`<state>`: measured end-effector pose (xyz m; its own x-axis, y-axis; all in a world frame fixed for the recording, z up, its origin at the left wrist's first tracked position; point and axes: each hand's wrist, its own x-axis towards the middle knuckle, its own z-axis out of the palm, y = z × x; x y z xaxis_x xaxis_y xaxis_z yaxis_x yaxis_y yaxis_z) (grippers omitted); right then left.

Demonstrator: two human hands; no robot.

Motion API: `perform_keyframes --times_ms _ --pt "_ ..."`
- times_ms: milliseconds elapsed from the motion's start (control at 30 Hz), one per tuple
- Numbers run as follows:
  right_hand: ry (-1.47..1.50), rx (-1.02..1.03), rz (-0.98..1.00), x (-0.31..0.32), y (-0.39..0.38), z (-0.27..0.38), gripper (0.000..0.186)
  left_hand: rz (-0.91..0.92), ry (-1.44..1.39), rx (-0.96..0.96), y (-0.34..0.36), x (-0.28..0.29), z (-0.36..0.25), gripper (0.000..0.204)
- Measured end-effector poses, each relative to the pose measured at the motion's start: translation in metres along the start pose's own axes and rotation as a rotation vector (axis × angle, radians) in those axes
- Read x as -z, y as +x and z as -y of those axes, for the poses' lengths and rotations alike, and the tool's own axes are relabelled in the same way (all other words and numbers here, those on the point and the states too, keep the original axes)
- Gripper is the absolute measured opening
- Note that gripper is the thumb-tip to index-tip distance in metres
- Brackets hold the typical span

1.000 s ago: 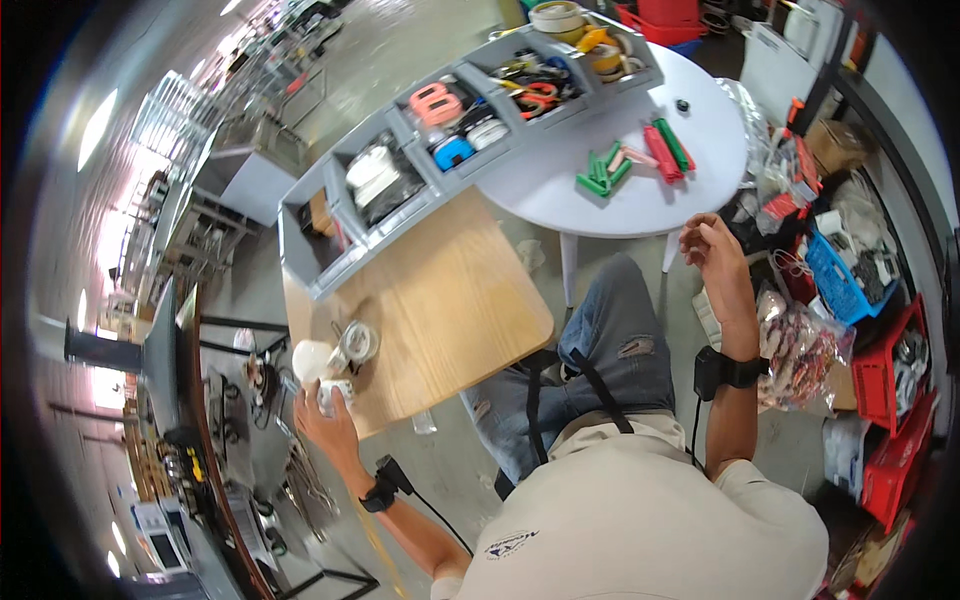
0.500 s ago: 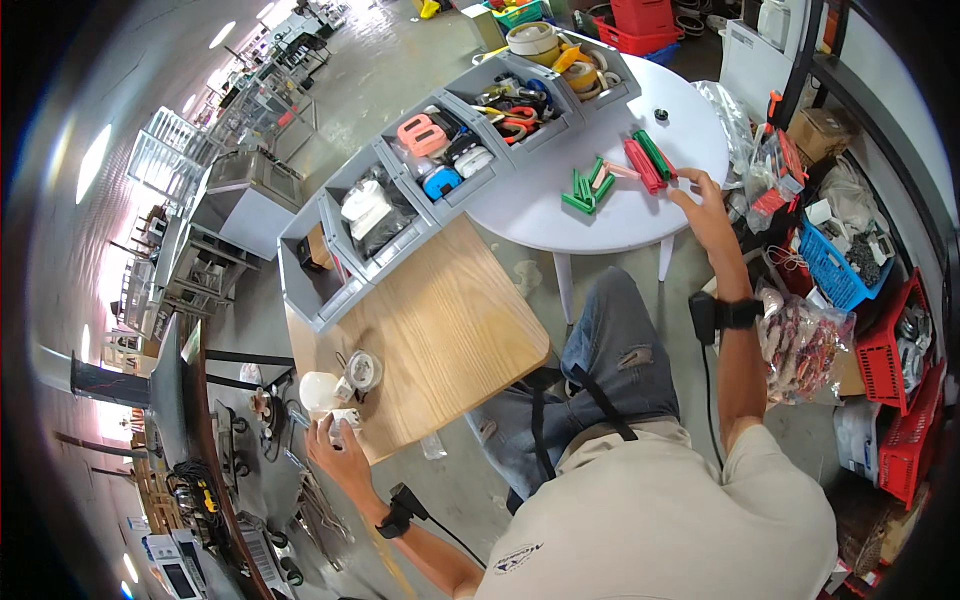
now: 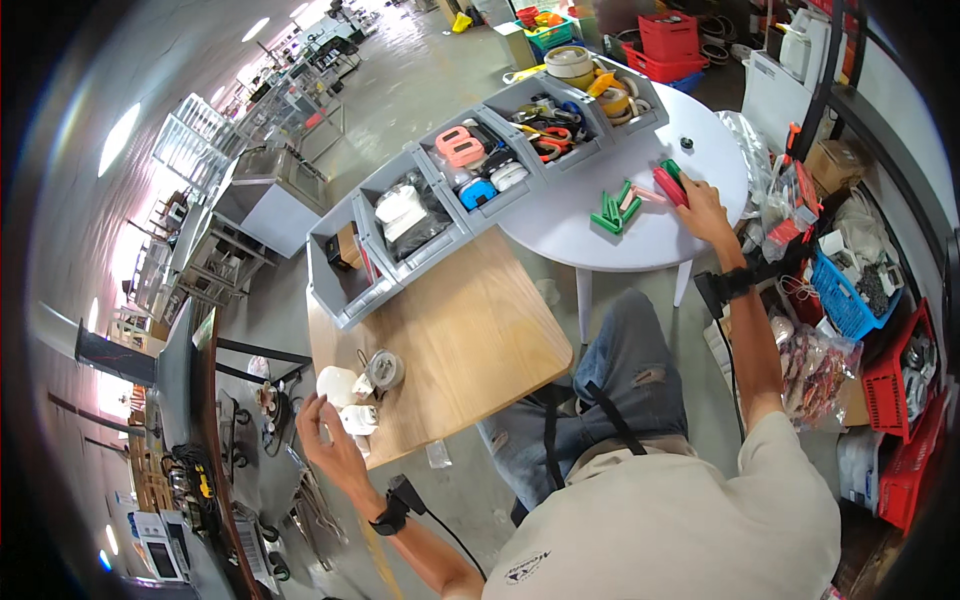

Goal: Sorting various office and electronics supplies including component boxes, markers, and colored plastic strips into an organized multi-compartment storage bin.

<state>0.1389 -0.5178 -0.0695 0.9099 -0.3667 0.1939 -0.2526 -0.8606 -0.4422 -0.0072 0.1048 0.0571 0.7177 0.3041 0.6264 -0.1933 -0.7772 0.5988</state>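
Note:
My right hand (image 3: pixel 705 215) is over the white round table (image 3: pixel 570 245), its fingers closed on a bundle of long red and green bars (image 3: pixel 668 186). Several shorter green pieces (image 3: pixel 613 212) and pale pink ones (image 3: pixel 650 195) lie just left of it. At the near left corner of the wooden table (image 3: pixel 470 340), my left hand (image 3: pixel 335 450) is raised with curled, parted fingers and nothing in them. Beside it sit a white blocky item (image 3: pixel 360 420), which looks like a plug or adapter, a white rounded object (image 3: pixel 337 384) and a grey-white roll (image 3: pixel 384 370).
A row of grey bins (image 3: pixel 440 245) spans both tables, holding tape rolls, scissors, pink and blue items and bagged goods. A small black round piece (image 3: pixel 687 144) lies on the round table. Blue (image 3: pixel 845 300) and red baskets (image 3: pixel 890 375) stand at right.
My left hand has come off the white blocky item and drawn back. My right hand has closed on the red and green bundle. The whole view has shifted slightly.

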Motion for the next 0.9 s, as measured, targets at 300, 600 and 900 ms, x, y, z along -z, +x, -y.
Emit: perform_keyframes --times_ms 300,600,900 --pt "-0.064 -0.084 -0.024 0.028 -0.007 0.023 0.08 0.07 -0.304 -0.15 0.06 -0.021 -0.073 0.014" --pt "-0.166 -0.209 0.247 0.052 -0.007 0.024 0.096 0.466 -0.412 -0.446 0.096 -0.092 -0.131 0.011" --pt "-0.178 -0.142 0.086 0.051 -0.022 0.023 0.069 0.535 -0.762 -0.305 0.162 -0.114 -0.134 0.025"
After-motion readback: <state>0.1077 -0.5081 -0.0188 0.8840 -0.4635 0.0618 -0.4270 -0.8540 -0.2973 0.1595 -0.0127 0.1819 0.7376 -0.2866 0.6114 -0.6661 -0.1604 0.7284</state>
